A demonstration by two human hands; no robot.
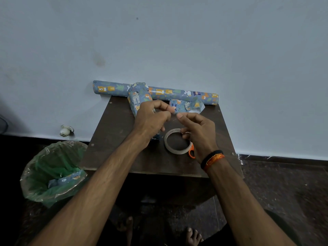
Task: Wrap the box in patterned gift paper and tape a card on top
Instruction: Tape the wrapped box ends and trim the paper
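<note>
- Left hand [150, 119]: fingers curled, thumb and forefinger pinched together; held item too small to tell. The wrapped box [139, 99] sits just behind it.
- Right hand [198, 132]: loosely curled on the thin tape ring [176, 143]; glossy paper roll [156, 92] beyond.

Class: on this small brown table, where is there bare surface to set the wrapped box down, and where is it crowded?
Bare: the table's near-left part, below the left hand, and the near-right corner beside the tape roll. Crowded: the far edge, with the paper roll, wrapped box and paper scrap.
</note>
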